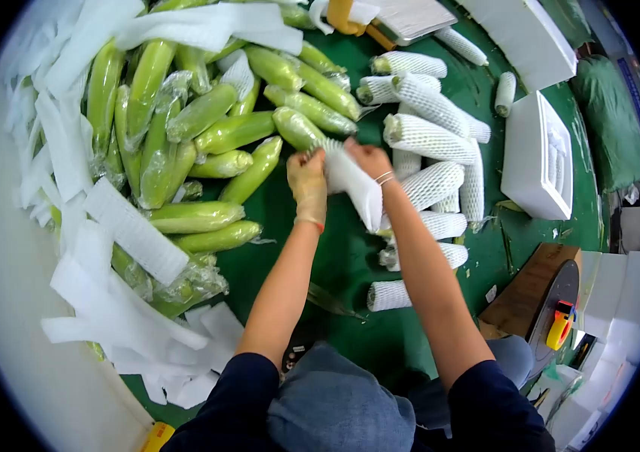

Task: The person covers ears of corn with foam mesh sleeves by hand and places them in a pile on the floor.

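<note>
1. Green cob [296, 128], head view: upper centre, between the cob pile [235, 133] at left and net-covered cobs [431, 138] at right; its lower end meets the foam sleeve [357, 187].
2. Clearance: bare green tabletop [342, 264] between the forearms; net-covered cobs close beside the right forearm; white box [519, 160] farther right.
3. Left hand [308, 181]: fingers closed, pinching the foam sleeve.
4. Right hand [371, 160]: fingers closed on the sleeve's opposite side; fingertips blurred.
</note>
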Tool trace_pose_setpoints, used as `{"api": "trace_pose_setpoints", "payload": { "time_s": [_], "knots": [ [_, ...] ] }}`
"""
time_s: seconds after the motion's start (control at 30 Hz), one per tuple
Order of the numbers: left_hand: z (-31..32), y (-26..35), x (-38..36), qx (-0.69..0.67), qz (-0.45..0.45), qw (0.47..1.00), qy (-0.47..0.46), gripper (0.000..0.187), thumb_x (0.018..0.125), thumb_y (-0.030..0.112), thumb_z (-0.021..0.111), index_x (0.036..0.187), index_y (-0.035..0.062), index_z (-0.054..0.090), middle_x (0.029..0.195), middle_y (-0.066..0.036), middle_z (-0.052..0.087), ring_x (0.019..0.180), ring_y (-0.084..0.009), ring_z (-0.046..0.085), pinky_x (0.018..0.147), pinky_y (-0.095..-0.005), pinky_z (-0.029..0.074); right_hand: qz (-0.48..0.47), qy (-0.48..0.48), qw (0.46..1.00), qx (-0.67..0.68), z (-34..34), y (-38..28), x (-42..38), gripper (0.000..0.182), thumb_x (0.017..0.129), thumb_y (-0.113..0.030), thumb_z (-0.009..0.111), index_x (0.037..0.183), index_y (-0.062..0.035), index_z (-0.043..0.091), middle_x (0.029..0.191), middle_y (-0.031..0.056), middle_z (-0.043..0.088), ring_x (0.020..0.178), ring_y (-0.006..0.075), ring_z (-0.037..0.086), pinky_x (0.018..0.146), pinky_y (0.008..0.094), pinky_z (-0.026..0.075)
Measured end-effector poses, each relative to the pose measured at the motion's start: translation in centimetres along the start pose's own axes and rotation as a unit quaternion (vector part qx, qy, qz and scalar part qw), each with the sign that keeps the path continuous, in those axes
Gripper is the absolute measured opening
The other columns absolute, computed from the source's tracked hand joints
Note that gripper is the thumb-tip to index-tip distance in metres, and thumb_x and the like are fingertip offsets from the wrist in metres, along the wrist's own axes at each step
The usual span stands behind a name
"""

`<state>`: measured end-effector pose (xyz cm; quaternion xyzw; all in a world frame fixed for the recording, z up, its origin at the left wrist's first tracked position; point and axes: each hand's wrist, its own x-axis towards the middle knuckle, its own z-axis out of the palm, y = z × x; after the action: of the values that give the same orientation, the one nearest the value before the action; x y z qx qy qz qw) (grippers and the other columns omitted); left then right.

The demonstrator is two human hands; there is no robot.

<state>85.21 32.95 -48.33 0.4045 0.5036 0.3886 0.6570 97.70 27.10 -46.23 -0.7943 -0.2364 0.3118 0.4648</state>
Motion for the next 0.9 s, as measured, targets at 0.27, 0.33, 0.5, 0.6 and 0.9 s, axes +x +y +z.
{"api": "trace_pose_setpoints", "payload": {
  "time_s": [0.27, 0.33, 0.5, 0.6, 0.9],
  "knots": [
    [-5.7, 4.6, -8.4, -0.342, -0.291, 0.833, -0.324, 0.044, 0.088, 0.042, 0.049, 0.11, 0.0044, 0.056, 0.105, -0.015, 0.061, 0.093, -0.028, 0.058, 0.083, -0.0414, 0.046, -0.064, -0.058, 0.983, -0.162, -1.3, -9.0, -14.7, 0.043, 0.082, -0.033, 0.059, 0.065, 0.0061, 0.058, 0.057, 0.0251, 0.054, 0.055, 0.0383, 0.058, 0.054, 0.043, 0.045],
    [-7.6, 5.1, -11.1, -0.553, -0.381, 0.661, -0.334, 0.042, 0.091, 0.04, 0.046, 0.114, 0.0072, 0.056, 0.111, -0.013, 0.06, 0.103, -0.0264, 0.057, 0.09, -0.0439, 0.045, -0.088, -0.062, 0.985, -0.134, -1.8, -11.1, -16.9, 0.041, 0.083, -0.03, 0.059, 0.063, 0.0058, 0.055, 0.052, 0.021, 0.05, 0.046, 0.0319, 0.051, 0.048, 0.04, 0.04],
    [-9.9, 7.8, -12.2, 0.319, 0.189, 0.901, -0.224, 0.035, 0.084, 0.019, 0.053, 0.116, 0.0046, 0.053, 0.113, -0.019, 0.056, 0.103, -0.0284, 0.056, 0.084, -0.0358, 0.048, 0.059, -0.097, 0.981, 0.16, 1.0, -10.4, -12.8, 0.034, 0.079, -0.019, 0.062, 0.059, 0.0064, 0.051, 0.05, -0.0019, 0.042, 0.048, 0.0063, 0.037, 0.042, 0.028, 0.028],
    [-9.8, 5.4, -8.0, 0.191, 0.039, 0.969, -0.151, 0.024, 0.082, 0.019, 0.053, 0.1, 0.0059, 0.062, 0.096, -0.018, 0.062, 0.088, -0.0271, 0.061, 0.075, -0.034, 0.05, 0.063, -0.017, 0.972, 0.224, 4.5, -5.7, -9.6, 0.027, 0.078, -0.017, 0.062, 0.066, 0.007, 0.061, 0.053, 0.0021, 0.052, 0.048, 0.0089, 0.043, 0.044, 0.0272, 0.033],
    [-8.4, 0.9, -2.5, 0.453, 0.464, 0.76, -0.028, 0.032, 0.09, 0.01, 0.046, 0.122, 0.0063, 0.045, 0.11, -0.019, 0.056, 0.11, -0.0308, 0.049, 0.09, -0.0352, 0.041, 0.292, -0.102, 0.944, 0.112, 4.8, 0.4, -10.8, 0.034, 0.087, -0.026, 0.049, 0.088, 0.0058, 0.061, 0.075, 0.0191, 0.063, 0.069, 0.0299, 0.064, 0.052, 0.039, 0.054]
  ]
}}
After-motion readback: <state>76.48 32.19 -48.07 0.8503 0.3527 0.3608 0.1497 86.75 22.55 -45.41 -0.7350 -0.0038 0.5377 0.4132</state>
